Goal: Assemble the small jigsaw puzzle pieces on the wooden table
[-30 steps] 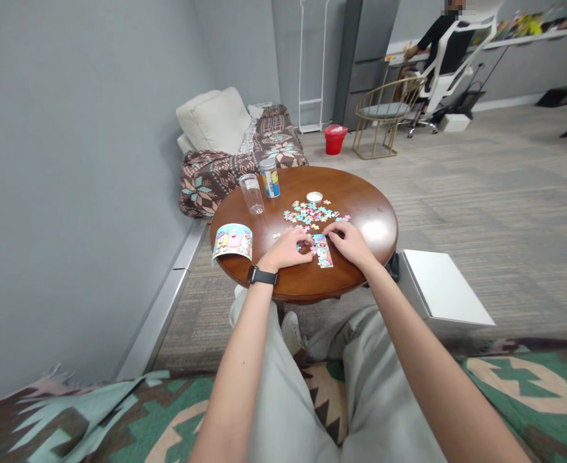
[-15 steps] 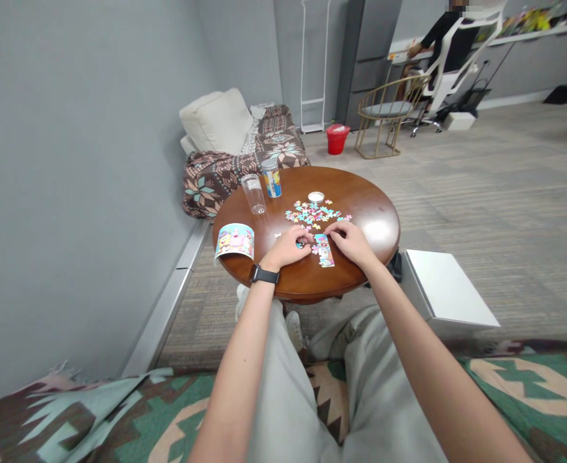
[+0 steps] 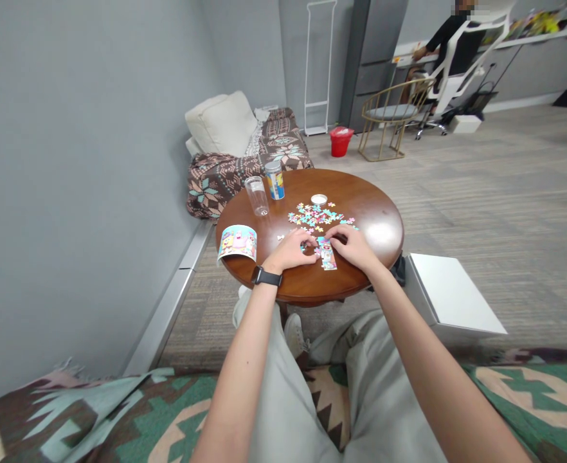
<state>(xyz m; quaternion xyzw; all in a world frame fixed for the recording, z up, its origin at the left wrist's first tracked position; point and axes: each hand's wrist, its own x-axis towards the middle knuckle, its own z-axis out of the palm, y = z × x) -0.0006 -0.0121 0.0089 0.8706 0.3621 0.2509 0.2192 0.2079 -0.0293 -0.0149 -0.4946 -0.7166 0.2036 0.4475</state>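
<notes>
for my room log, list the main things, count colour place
table: 1, brown, centre
puzzle section: 1, multicoloured, table's front
loose pieces: many, multicoloured, centre
picture sheet: 1, multicoloured, table's left
cup: 1, clear, behind sheet
can: 1, blue-yellow, beside cup
lid: 1, white, behind pieces
sofa: 1, brown, back left
bin: 1, red, floor
large box: 1, white, right
chairs: 2, gold, white, upper right
left hand: 1, bare, puzzle section's left
right hand: 1, bare, puzzle section's right

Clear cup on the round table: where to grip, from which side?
Probably mid-wall, coming from the near left: the clear cup is an upright cylinder with its side exposed there, while the printed can stands close on its far right and could obstruct.
</notes>
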